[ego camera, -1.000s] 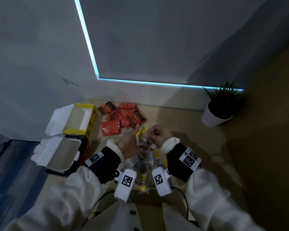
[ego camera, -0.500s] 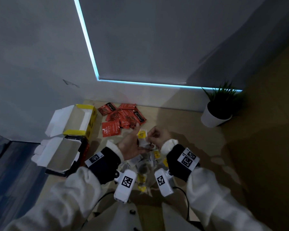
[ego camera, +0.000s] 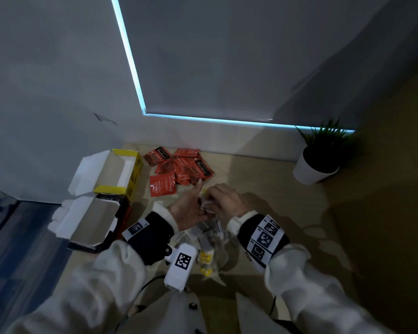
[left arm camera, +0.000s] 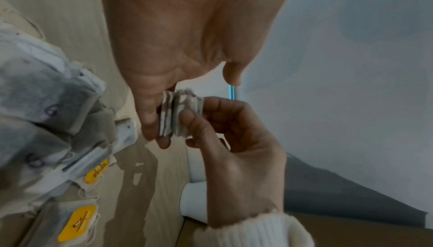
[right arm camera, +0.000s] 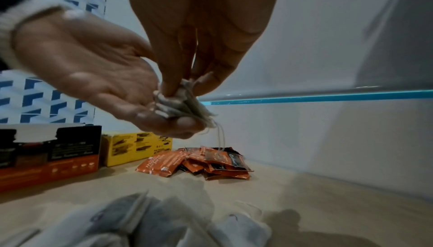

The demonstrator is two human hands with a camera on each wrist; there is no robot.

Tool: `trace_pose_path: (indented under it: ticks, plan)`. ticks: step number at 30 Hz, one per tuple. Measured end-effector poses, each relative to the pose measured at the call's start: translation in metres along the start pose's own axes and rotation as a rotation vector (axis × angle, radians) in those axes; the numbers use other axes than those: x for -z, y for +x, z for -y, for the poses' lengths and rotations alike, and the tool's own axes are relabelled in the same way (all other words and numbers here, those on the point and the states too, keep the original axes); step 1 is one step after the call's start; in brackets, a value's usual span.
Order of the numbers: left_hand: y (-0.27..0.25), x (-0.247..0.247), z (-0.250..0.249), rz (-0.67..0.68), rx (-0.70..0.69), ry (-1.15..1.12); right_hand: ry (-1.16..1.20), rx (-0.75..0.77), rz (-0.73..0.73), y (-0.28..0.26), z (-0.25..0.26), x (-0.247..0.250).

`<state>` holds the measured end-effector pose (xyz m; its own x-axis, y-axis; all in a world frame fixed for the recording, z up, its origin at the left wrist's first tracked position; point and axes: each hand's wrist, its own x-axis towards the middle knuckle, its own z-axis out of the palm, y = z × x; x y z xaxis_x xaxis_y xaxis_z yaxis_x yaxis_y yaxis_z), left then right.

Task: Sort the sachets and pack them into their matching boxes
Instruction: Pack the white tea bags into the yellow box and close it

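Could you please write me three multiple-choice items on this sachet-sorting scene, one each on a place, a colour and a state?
1. Where does the pile of red sachets lie?
A. Inside the yellow box
B. On the table beside the yellow box
C. In the plant pot

2. What colour are the tags on the loose tea bags?
A. Yellow
B. Green
C. Blue

3. How does the black-and-red box stand?
A. Taped closed
B. Crushed flat
C. Open, flap up

Answers: 1 B, the head view shows them on the table next to the yellow box. 2 A, the left wrist view shows yellow tags. 3 C, its inside shows in the head view.
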<state>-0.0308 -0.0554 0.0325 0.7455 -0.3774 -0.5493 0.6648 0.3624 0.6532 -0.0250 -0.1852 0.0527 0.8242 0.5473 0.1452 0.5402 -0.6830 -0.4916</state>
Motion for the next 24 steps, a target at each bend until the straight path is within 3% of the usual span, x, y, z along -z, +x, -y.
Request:
trace_pose_path:
  ticks: [3,5,7,11,13,14,18,24]
  plan:
    - [0.001,-0.001,0.002,-0.007,-0.015,-0.043,-0.072,0.008,-0.022,0.0,0.002,-0.002]
    - [0.002,-0.003,0.003,-0.013,-0.03,-0.059,-0.108,0.011,0.053,-0.001,0.003,-0.008]
    - [0.002,-0.002,0.006,-0.012,-0.058,-0.062,0.0,-0.024,0.138,-0.003,0.004,-0.004]
    - [0.001,0.01,0.005,-0.046,-0.072,0.051,0.254,-0.268,0.049,-0.005,-0.02,0.02]
    - [-0.001,0.018,0.005,-0.049,-0.087,0.097,0.257,-0.374,0.03,-0.012,-0.042,0.024]
    - [-0.002,0.022,0.005,-0.048,-0.087,0.118,0.22,-0.421,0.079,-0.017,-0.053,0.022]
    - [-0.006,0.03,0.01,-0.093,-0.098,0.285,-0.037,-0.558,0.507,-0.041,-0.067,0.006]
    - [-0.01,0.031,0.015,-0.137,-0.1,0.27,-0.291,-0.624,0.622,-0.054,-0.057,-0.016]
